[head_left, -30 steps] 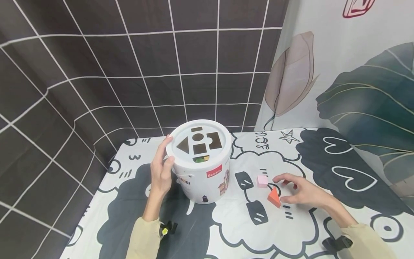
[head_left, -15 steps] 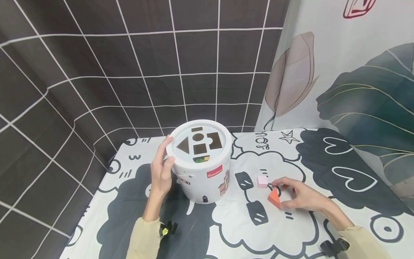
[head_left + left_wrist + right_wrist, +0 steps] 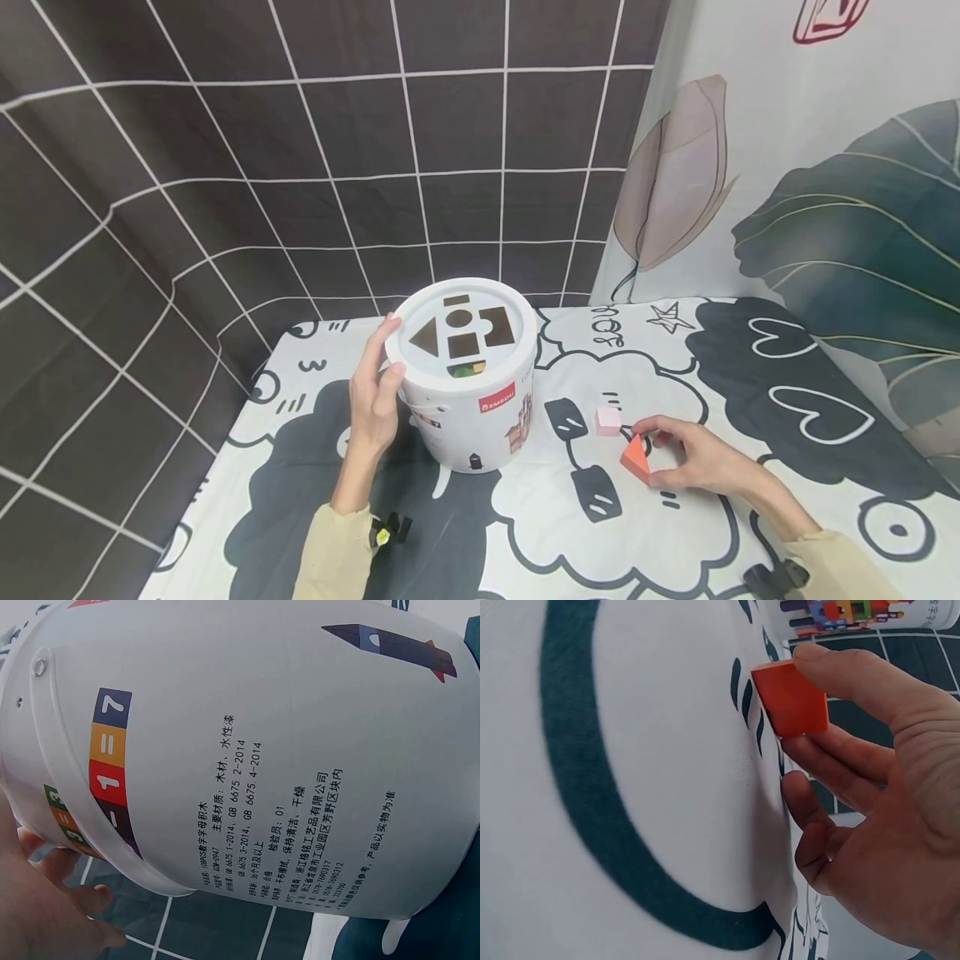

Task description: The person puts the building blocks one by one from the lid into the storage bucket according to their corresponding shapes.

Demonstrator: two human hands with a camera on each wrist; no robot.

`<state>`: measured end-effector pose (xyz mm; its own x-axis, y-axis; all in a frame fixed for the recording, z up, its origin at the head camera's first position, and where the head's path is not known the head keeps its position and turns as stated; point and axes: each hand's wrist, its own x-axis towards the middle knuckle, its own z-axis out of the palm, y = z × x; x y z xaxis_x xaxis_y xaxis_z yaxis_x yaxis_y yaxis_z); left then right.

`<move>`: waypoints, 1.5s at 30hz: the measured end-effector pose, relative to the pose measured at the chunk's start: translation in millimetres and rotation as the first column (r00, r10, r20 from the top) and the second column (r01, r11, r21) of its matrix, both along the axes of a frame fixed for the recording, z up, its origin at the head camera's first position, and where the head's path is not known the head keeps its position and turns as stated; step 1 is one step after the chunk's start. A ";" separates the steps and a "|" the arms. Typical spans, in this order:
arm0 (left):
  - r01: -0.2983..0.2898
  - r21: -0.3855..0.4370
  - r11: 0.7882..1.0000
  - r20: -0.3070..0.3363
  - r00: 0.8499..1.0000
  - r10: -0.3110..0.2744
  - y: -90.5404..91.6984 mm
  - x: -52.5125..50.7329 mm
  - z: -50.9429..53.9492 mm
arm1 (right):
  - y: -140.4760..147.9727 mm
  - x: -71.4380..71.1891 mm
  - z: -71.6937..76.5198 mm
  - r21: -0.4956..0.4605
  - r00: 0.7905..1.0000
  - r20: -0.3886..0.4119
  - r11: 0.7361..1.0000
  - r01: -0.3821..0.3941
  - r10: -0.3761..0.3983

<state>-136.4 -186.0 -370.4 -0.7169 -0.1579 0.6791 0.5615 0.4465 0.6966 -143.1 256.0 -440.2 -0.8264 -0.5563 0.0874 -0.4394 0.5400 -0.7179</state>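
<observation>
A white lidded bucket (image 3: pixel 467 400) stands upright on the cloth-covered table, with shaped holes cut in its lid (image 3: pixel 487 296). My left hand (image 3: pixel 372 400) rests against the bucket's left side, thumb and index finger touching the lid's rim. In the left wrist view, its other fingers (image 3: pixel 82 892) hang loosely beside the bucket. My right hand (image 3: pixel 697 458) pinches an orange triangular block (image 3: pixel 636 460) between thumb and fingers, at the table surface. In the right wrist view, the block's orange face (image 3: pixel 791 697) shows between thumb and fingers. A pink cube (image 3: pixel 608 421) lies just left of the right fingertips.
Black-and-white patterned cloth (image 3: pixel 585 542) covers the table. A dark grid-patterned curtain (image 3: pixel 337 167) stands behind and to the left; a leaf-printed curtain (image 3: pixel 817 225) is at the right. Something green and yellow shows through the lid's front hole.
My right thumb and fingers have closed from a wider spread onto the orange triangular block. The left hand, bucket and pink cube look unmoved.
</observation>
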 end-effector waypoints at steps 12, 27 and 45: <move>0.008 -0.006 1.000 -0.010 1.000 -0.008 -0.2 -1.1 0.5 | 0.8 -5.4 14.4 0.002 0.998 -0.064 1.000 0.029 -0.029; 0.002 -0.004 1.000 0.007 1.000 -0.002 0.0 -0.1 0.4 | -2.7 -18.6 50.0 0.030 0.985 -0.154 0.996 0.086 -0.080; -0.004 -0.002 1.000 0.013 1.000 0.004 0.3 0.8 1.0 | -20.8 -38.9 93.6 0.033 0.977 -0.203 0.997 0.070 -0.062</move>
